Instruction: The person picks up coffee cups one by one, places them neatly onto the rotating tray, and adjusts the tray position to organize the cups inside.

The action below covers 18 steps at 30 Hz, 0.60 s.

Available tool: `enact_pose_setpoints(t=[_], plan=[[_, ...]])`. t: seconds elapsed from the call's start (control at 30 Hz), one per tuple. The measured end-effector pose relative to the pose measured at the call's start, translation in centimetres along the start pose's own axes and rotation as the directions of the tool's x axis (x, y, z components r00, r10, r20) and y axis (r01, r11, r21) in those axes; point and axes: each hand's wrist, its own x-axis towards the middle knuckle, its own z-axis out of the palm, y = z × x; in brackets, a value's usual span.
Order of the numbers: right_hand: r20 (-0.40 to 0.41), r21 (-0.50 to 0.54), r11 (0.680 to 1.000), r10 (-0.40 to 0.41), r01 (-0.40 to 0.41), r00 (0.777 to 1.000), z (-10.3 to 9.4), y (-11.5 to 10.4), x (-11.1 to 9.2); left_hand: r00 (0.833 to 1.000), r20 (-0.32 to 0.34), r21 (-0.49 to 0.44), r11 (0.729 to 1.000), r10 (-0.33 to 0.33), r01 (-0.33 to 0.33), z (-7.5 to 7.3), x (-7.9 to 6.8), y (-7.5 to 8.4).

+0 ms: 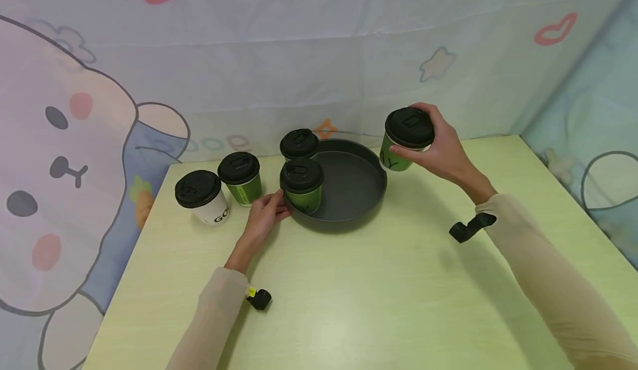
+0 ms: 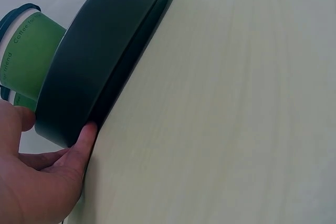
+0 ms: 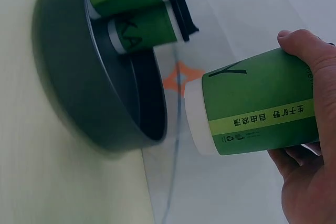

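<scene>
My right hand [image 1: 443, 151] grips a green paper coffee cup [image 1: 394, 157] with a black lid, thumb and fingers around its side. In the right wrist view this cup [image 3: 257, 108] is in the air beside the rim of a round dark grey pan [image 3: 68, 72]. Two more lidded green cups stand inside the pan [image 1: 354, 193] at its left: a front cup [image 1: 305, 198] and a back cup [image 1: 299, 144], which is partly hidden. At the pan's left edge my left hand [image 1: 264, 217] pinches the wall, thumb near the rim and a finger low by the base [image 2: 68, 135].
Left of the pan, a green cup [image 1: 246, 184] and a white cup [image 1: 209, 206], both black-lidded, stand on the pale table [image 1: 349, 292]. A printed cloth [image 1: 279, 71] hangs behind the table's back edge.
</scene>
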Motion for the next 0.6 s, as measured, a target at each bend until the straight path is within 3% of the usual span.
enact_pose_setpoints(t=[0.23,0.6], plan=[[0.050,0.034,0.996,-0.088,0.086,0.995,2.4,-1.7,-0.5,1.000,0.001,0.003,1.000,0.004,-0.004,0.0,0.1,0.1],[0.135,0.082,0.983,-0.175,0.165,0.975,5.4,-2.0,-1.1,1.000,-0.009,-0.009,1.000,-0.004,0.004,0.0,0.2,0.1]])
